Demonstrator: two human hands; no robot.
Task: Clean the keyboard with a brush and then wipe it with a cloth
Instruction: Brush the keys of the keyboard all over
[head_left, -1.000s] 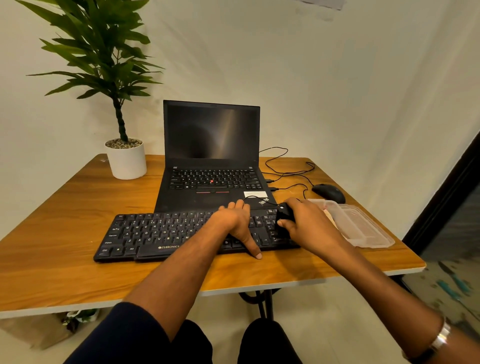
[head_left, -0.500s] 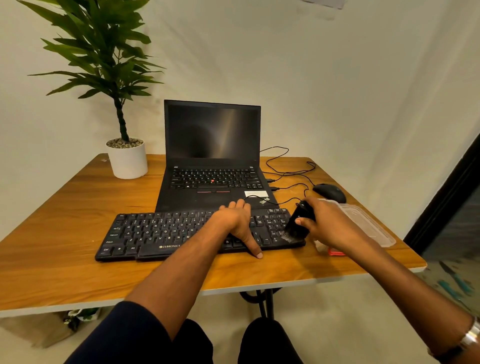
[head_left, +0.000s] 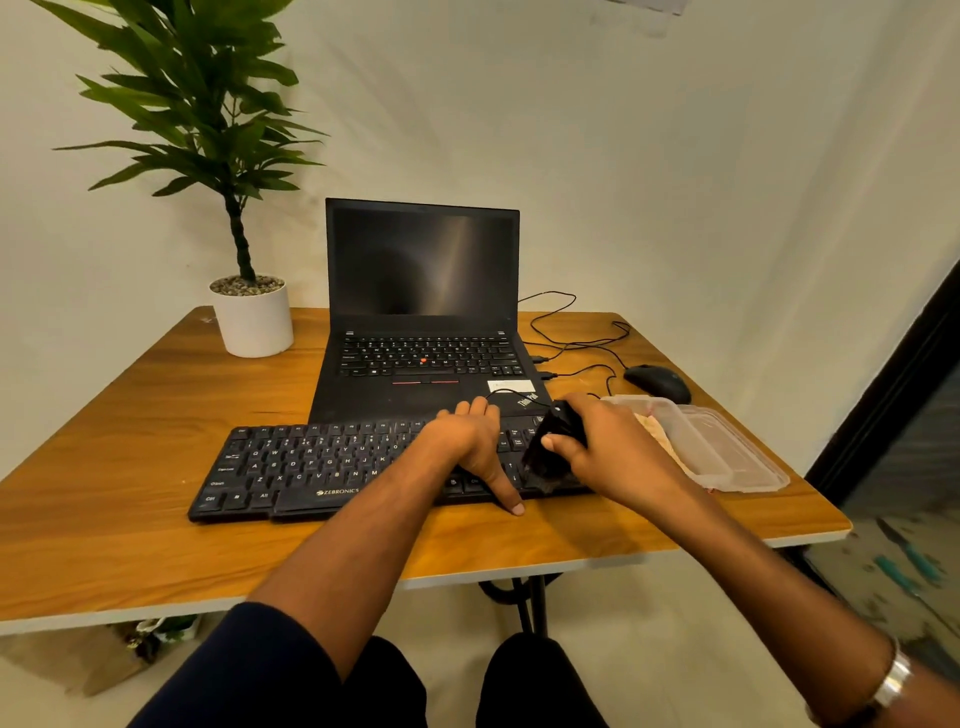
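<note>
Right hand (head_left: 618, 457) grips small black brush (head_left: 550, 449), bristles on right end of flat black plastic keyboard (head_left: 322, 467) near desk's front edge. Left hand (head_left: 467, 441) presses flat, steadying (likely against sliding).

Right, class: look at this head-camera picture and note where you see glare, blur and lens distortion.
Head view: a pale streak of glare crosses the dark laptop screen; the brush bristles in the right hand are smeared; the table edges splay outward, a wide-angle effect; the ZEBRONICS keyboard lettering stays sharp.
</note>
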